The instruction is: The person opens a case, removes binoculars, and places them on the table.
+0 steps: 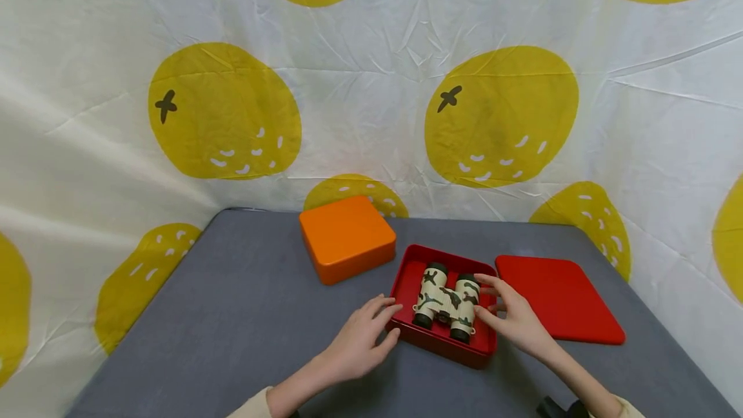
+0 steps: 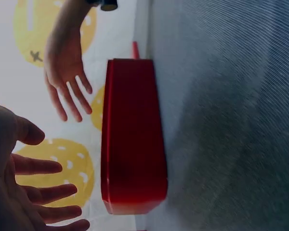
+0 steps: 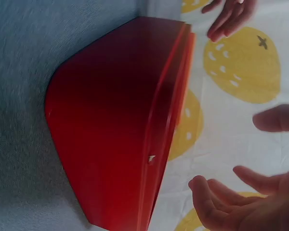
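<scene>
Camouflage-patterned binoculars (image 1: pixel 445 300) with black ends lie inside an open red box (image 1: pixel 436 345). Over the box's right side, my right hand (image 1: pixel 516 320) has its fingers spread beside the right barrel; contact cannot be made out from the head view. The right wrist view has this hand (image 3: pixel 250 197) above the box rim with thumb and fingers apart, holding nothing. My left hand (image 1: pixel 361 342) is at the box's left front corner, fingers loosely extended. In the left wrist view, that hand (image 2: pixel 19 187) is empty, and the box wall (image 2: pixel 132 130) hides the binoculars.
A flat red lid (image 1: pixel 560 298) lies on the grey table (image 1: pixel 232 315), right of the box. Behind and left of the box sits an orange box (image 1: pixel 348 237), its top covered. A white fabric backdrop (image 1: pixel 360 115) with yellow fruit prints rises at the table's back and sides.
</scene>
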`<state>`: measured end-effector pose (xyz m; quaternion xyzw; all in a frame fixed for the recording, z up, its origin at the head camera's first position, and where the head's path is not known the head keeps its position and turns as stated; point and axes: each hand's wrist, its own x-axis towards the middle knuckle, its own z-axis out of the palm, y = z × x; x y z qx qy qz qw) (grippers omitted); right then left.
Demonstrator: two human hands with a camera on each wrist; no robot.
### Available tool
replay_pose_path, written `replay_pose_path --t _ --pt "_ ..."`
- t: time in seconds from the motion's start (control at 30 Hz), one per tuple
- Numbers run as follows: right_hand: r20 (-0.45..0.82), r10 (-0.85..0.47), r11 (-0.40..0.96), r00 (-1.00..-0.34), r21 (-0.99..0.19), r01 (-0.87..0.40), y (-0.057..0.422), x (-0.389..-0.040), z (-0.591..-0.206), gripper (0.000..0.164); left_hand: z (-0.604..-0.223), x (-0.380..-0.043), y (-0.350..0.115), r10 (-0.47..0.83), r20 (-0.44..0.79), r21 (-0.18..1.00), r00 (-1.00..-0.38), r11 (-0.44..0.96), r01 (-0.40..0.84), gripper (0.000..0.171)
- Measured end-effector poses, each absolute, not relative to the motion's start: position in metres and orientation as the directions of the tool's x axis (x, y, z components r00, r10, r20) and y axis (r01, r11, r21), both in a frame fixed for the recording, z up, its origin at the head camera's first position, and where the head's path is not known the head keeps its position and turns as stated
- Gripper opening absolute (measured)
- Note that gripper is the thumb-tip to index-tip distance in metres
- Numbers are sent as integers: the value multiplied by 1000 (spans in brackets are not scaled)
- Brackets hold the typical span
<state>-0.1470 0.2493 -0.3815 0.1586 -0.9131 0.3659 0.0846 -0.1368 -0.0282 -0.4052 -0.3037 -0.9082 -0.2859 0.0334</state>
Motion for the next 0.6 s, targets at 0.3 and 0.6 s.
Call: replay_pose_path --t 0.3,0.6 --pt "312 -385 773 -868 -405 -489 238 -159 -397 53 -417 -137 -37 629 255 166 -734 719 674 42" --pt "316 -451 840 -835 -166 -517 234 -168 -406 55 -424 -136 -41 676 216 63 -705 711 701 45"
